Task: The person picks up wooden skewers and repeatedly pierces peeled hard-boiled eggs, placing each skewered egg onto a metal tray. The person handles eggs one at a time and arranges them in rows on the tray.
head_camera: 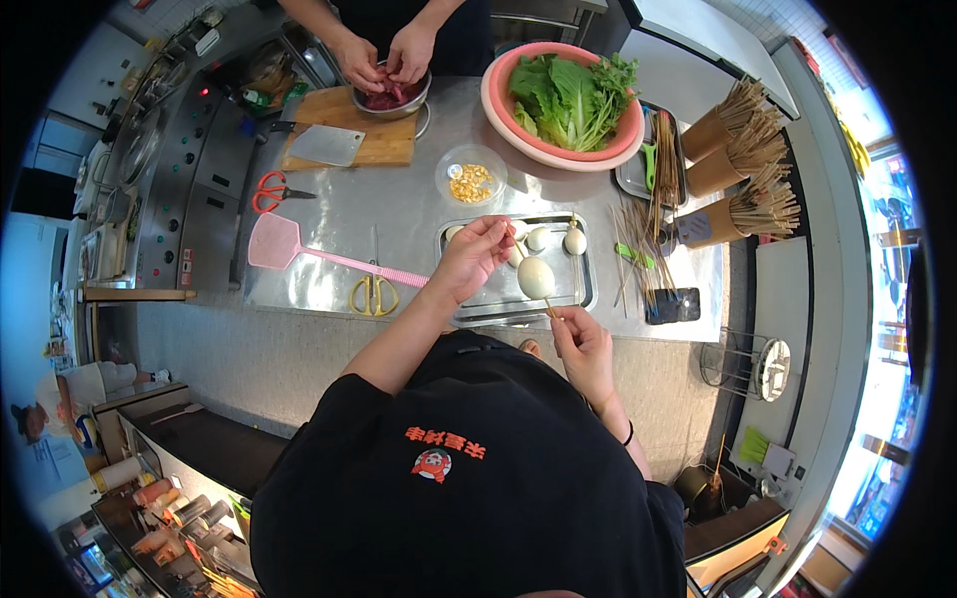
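Observation:
A peeled, pale egg (pixel 536 278) is threaded on a thin wooden skewer (pixel 551 305) in front of my body. My left hand (pixel 476 258) pinches the skewer's far end above the egg. Below the egg, my right hand (pixel 584 345) grips the near end between thumb and fingers. Beneath them lies a metal tray (pixel 486 312) with several more eggs. One egg (pixel 575 241) at its right side is on a skewer, and another egg (pixel 538 239) lies to its left. My left hand partly hides the tray's left side.
Left of the tray lie a pink fly swatter (pixel 274 241), yellow-handled scissors (pixel 374 296) and red-handled scissors (pixel 275 193). Loose skewers (pixel 628 232) and a phone (pixel 673 306) are at right. Beyond stand a yolk-coloured-pieces bowl (pixel 471 179), a greens basin (pixel 516 142), a cleaver (pixel 327 145) and a co-worker's hands (pixel 389 60).

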### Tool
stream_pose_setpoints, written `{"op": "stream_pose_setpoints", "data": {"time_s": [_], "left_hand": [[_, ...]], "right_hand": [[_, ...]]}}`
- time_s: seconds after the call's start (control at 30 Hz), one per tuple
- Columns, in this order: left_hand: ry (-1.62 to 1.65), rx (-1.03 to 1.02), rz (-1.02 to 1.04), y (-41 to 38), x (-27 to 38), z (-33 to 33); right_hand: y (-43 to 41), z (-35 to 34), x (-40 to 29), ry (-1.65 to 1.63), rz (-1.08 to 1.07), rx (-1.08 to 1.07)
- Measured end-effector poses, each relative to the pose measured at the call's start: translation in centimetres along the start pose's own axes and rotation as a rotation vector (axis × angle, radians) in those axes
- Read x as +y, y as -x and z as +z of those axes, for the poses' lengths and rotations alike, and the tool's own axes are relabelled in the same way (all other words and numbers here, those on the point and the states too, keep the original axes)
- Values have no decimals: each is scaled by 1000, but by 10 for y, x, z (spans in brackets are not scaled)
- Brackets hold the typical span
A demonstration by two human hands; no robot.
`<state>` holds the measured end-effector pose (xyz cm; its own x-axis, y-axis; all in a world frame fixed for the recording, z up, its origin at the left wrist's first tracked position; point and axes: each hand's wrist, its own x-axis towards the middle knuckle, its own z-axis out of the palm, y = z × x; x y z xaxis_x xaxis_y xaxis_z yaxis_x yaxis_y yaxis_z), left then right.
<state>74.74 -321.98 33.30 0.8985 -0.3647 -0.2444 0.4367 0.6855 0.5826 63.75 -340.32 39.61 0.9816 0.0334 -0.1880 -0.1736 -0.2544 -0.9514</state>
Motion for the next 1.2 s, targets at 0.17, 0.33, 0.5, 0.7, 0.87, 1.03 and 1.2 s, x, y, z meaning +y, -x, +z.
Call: {"op": "stream_pose_setpoints", "data": {"time_s": [0.17,0.33,0.5,0.7,0.87,1.03,1.2], "left_hand": [[27,9,10,3,3,-1],[-104,-3,133,3,8,1],[-323,-9,202,2,19,7],[-335,-69,105,2,23,15],[-197,-205,-7,-6,22,14],[-266,-215,-16,-6,21,11],[-263,-164,-18,-5,18,13]], "right_hand": [[-3,2,2,-22,-30,-10],[-3,1,2,0,-34,-8],[0,1,-1,25,-50,23],[1,2,4,5,-79,52],[3,5,14,-103,-50,49],[0,3,19,-379,49,-39],[-1,11,19,-36,-202,123]]}}
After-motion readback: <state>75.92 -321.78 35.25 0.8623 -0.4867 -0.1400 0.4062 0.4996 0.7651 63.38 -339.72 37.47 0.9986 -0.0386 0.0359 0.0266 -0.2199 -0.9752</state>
